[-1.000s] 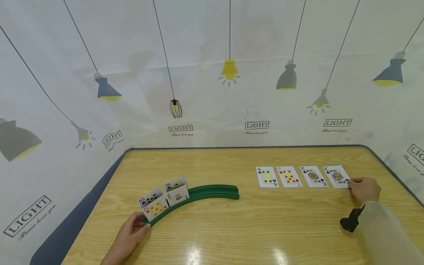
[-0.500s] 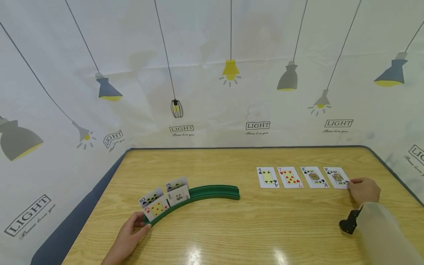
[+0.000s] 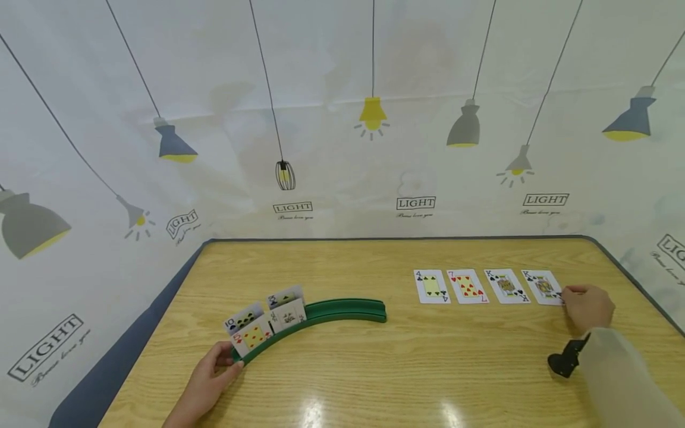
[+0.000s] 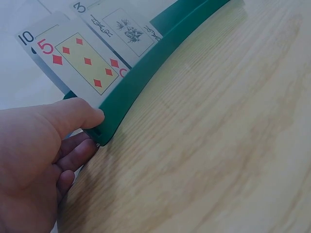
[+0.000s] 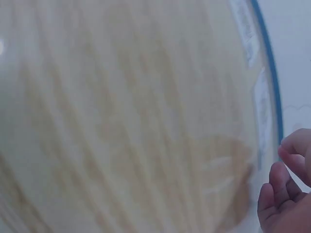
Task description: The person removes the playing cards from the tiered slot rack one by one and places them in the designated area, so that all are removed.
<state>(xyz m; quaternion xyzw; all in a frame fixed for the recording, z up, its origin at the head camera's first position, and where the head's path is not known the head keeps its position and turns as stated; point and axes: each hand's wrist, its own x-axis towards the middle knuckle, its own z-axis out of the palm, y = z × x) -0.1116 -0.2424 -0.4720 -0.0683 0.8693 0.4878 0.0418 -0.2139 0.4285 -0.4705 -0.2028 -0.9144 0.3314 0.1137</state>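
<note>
My left hand [image 3: 210,375] grips the left end of a curved green card holder [image 3: 342,308], thumb in front and fingers behind and below. Standing in its slots are a five of diamonds [image 3: 253,337] before a black ten [image 3: 243,318], and a joker [image 3: 289,317] before a black three [image 3: 286,297]. At the right, my right hand [image 3: 590,308] pinches the lower right edge of a black king [image 3: 541,286], which lies on the table. In the right wrist view, thumb and fingers [image 5: 279,177] are close together, their contact with the card unclear.
Left of that king, a king of spades [image 3: 506,285], a seven of hearts [image 3: 467,286] and a black four [image 3: 431,286] lie face up in a row. The wooden table [image 3: 374,374] ends at a dark edge against a lamp-patterned sheet [image 3: 332,119].
The rightmost king has shifted slightly left at my right fingertips and now lies in line with the row. My left hand and the card holder have stayed in place.
</note>
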